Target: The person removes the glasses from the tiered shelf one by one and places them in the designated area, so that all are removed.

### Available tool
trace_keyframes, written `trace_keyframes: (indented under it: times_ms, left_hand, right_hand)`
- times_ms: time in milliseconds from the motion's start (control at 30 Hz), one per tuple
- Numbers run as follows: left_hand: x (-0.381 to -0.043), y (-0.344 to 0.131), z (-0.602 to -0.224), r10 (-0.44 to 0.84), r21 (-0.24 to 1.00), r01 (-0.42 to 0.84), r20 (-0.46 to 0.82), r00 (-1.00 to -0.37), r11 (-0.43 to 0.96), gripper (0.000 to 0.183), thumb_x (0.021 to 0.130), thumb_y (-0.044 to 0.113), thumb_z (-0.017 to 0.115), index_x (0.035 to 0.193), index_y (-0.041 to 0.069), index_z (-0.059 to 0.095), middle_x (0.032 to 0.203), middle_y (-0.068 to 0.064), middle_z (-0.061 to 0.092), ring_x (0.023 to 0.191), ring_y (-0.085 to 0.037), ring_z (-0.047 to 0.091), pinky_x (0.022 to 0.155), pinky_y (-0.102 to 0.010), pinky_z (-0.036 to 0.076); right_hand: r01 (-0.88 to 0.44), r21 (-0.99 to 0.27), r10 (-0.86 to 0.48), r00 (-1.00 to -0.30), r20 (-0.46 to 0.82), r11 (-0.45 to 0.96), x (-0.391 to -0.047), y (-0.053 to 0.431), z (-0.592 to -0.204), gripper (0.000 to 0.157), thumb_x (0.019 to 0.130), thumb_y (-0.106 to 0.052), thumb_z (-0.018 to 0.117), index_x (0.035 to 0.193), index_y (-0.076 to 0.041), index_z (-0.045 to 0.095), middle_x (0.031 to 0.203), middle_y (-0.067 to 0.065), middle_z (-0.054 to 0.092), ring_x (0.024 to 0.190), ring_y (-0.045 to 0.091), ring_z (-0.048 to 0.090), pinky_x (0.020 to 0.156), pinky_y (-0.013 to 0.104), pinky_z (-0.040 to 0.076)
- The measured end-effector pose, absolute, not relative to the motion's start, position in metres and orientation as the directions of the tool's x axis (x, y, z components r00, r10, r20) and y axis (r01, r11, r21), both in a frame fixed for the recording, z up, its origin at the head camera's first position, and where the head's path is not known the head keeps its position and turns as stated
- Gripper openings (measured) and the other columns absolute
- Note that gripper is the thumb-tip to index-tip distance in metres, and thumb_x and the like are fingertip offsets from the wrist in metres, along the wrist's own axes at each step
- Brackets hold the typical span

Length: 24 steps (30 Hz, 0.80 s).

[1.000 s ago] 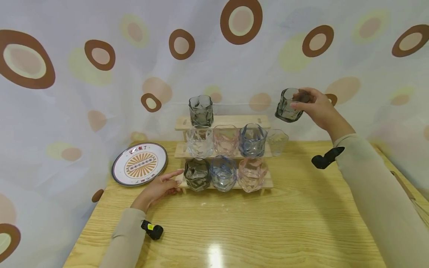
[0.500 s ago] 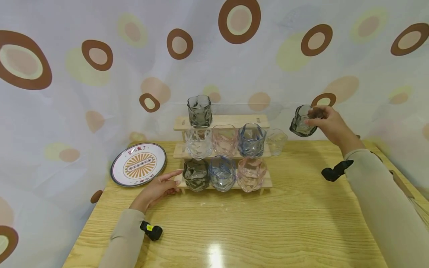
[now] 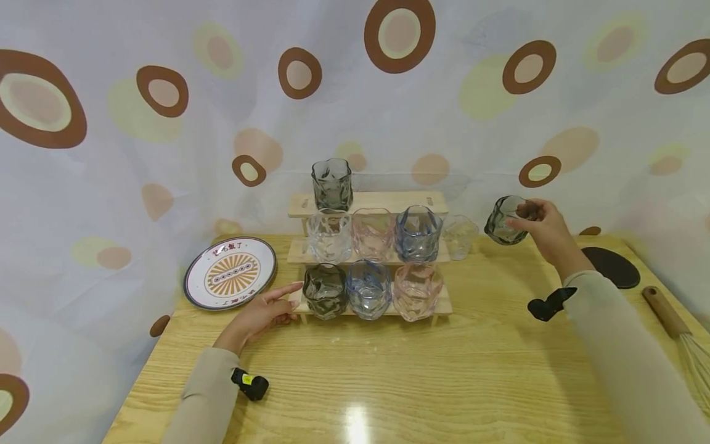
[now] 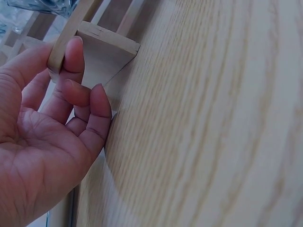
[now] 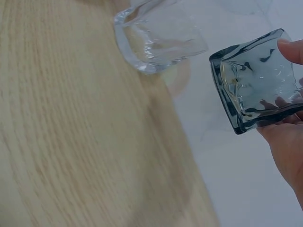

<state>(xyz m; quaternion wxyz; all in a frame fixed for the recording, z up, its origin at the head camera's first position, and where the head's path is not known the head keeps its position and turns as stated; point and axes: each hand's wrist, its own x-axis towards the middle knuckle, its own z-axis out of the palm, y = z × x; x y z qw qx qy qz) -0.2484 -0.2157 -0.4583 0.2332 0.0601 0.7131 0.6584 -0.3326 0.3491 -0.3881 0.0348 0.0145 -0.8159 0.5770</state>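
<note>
My right hand [image 3: 549, 237] grips a smoky grey glass [image 3: 503, 223] by its rim end, held in the air right of the rack and tilted a little. In the right wrist view, the grey glass [image 5: 253, 82] hangs beside a clear glass [image 5: 154, 38] on the table. My left hand [image 3: 266, 313] pinches the left end of the wooden tiered rack's bottom shelf [image 3: 296, 302]; the left wrist view has the board [image 4: 64, 47] between thumb and fingers. A grey glass [image 3: 331, 185] stands on the top shelf. Clear, pink and blue glasses [image 3: 418, 235] fill the middle; dark grey [image 3: 325, 293], blue and pink ones the bottom.
A patterned plate [image 3: 230, 272] lies left of the rack. The clear glass [image 3: 459, 237] stands right of the middle shelf. Farther right are a dark round mat [image 3: 612, 267] and a wooden-handled whisk [image 3: 665, 311]. A spotted cloth [image 3: 355, 98] hangs behind the table.
My right hand has moved right and down with the grey glass, away from the rack's top shelf. The left hand stays at the bottom shelf's end.
</note>
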Motion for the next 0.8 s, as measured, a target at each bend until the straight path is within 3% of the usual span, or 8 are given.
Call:
trace_keyframes:
  times_ms: [333,567,733,800]
  left_hand:
    - [-0.248,-0.215,-0.456,0.388,0.967,-0.219,-0.252,-0.886,0.129,0.059,0.094,0.018,0.061,0.147,0.012,0.037,0.073,0.0,0.059,0.079,-0.014,0.063,0.075,-0.027,0.051]
    - [-0.25,-0.215,-0.456,0.388,0.97,-0.204,-0.24,-0.89,0.133,0.056,0.095,0.014,0.058,0.147,0.01,0.037,0.097,-0.007,0.052,0.083,-0.014,0.062,0.075,-0.026,0.05]
    - [-0.249,-0.215,-0.457,0.379,0.969,-0.214,-0.245,-0.892,0.124,0.057,0.094,0.014,0.06,0.146,0.01,0.038,0.083,-0.004,0.055,0.081,-0.014,0.062,0.074,-0.025,0.049]
    - [-0.248,-0.214,-0.458,0.365,0.968,-0.222,-0.249,-0.897,0.116,0.057,0.093,0.014,0.061,0.145,0.01,0.039,0.089,0.002,0.056,0.081,-0.013,0.062,0.073,-0.025,0.049]
  right_hand:
    - [-0.002,-0.955,0.083,-0.996,0.028,0.295,-0.339,0.342,-0.41,0.085,0.089,-0.03,0.066,0.147,0.0,0.011,0.115,-0.008,0.038,0.098,0.0,0.039,0.09,0.023,0.034]
    - [0.008,-0.941,0.073,-0.997,0.018,0.34,-0.34,0.336,-0.424,0.088,0.09,-0.036,0.064,0.147,0.002,0.009,0.119,0.001,0.034,0.101,0.007,0.036,0.094,0.036,0.033]
    - [0.032,-0.933,0.08,-0.997,-0.004,0.357,-0.343,0.33,-0.428,0.088,0.09,-0.038,0.062,0.146,0.001,0.006,0.125,0.011,0.028,0.109,0.02,0.03,0.096,0.046,0.03]
    - [0.041,-0.934,0.086,-0.996,-0.011,0.354,-0.344,0.329,-0.429,0.089,0.091,-0.038,0.062,0.146,0.001,0.005,0.128,0.013,0.026,0.113,0.023,0.028,0.098,0.046,0.029]
